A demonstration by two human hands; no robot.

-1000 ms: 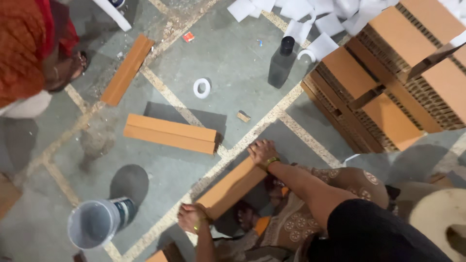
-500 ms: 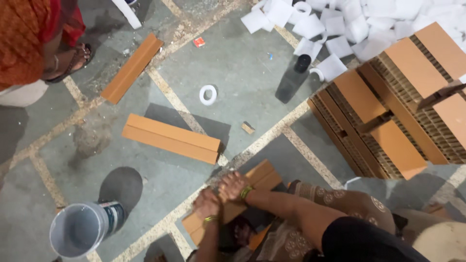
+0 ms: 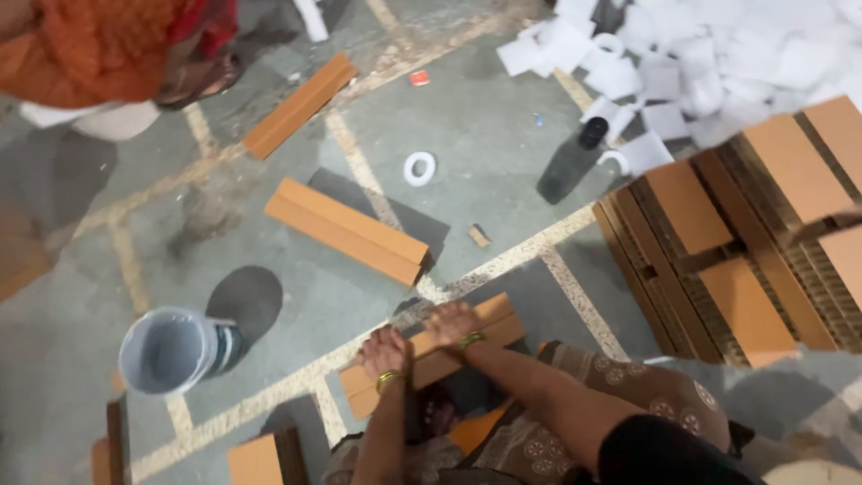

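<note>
My left hand and my right hand lie side by side on a long orange-brown cardboard strip. The strip rests slanted on the grey floor just in front of my knees. Both hands wear gold bangles, and their fingers curl over the strip's upper edge. My forearms and patterned clothing hide the strip's near side.
A second folded cardboard strip lies ahead, a third farther off. A white tape roll, a dark bottle and a grey bucket sit on the floor. Cardboard stacks stand right, white paper pieces behind. A person in orange is top left.
A second ago my hands were spread apart at the strip's two ends. They came together and now rest close on its middle, with the strip lying flatter.
</note>
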